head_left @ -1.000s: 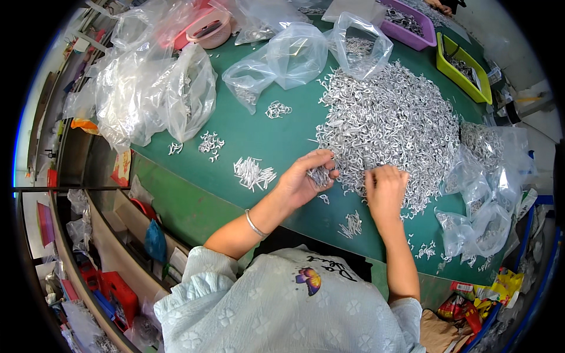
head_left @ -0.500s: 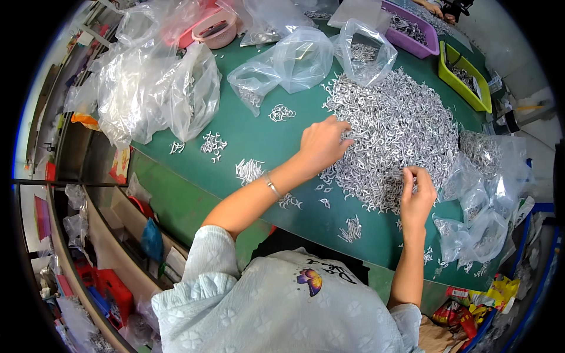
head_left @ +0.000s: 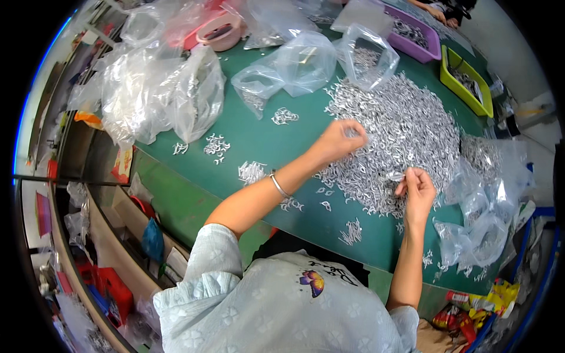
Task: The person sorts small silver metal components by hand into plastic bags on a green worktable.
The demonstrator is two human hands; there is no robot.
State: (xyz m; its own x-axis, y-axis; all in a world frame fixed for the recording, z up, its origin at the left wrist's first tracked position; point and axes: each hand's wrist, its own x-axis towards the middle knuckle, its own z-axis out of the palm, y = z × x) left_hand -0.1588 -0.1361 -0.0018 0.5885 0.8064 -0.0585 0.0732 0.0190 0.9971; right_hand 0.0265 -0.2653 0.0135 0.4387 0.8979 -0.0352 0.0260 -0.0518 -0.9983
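A broad heap of small curved silver metal pieces (head_left: pixel 406 126) covers the right middle of the green table (head_left: pixel 247 126). At the heap's left edge, my left hand (head_left: pixel 338 141) has its thumb and forefinger curled together in a pinch; anything between them is too small to make out. Over the heap's near right side, my right hand (head_left: pixel 419 189) pinches a small silver metal piece (head_left: pixel 395 176) that sticks out to the left of its fingertips. Several little sorted piles lie left and near, among them straight pins (head_left: pixel 252 172) beside my left forearm and another pile (head_left: pixel 351 232) near the front edge.
Clear plastic bags (head_left: pixel 141 94) crowd the back left, and more bags (head_left: pixel 479 235) with metal pieces lie at right. Behind the heap stand a purple basket (head_left: pixel 434 44), a lime-green basket (head_left: pixel 486 106) and a pink bowl (head_left: pixel 220 40). Another person's hand (head_left: pixel 435 13) shows at the far edge.
My left hand has lifted slightly, its thumb and forefinger now curled in a ring. In my right hand a silver metal piece now shows at the fingertips.
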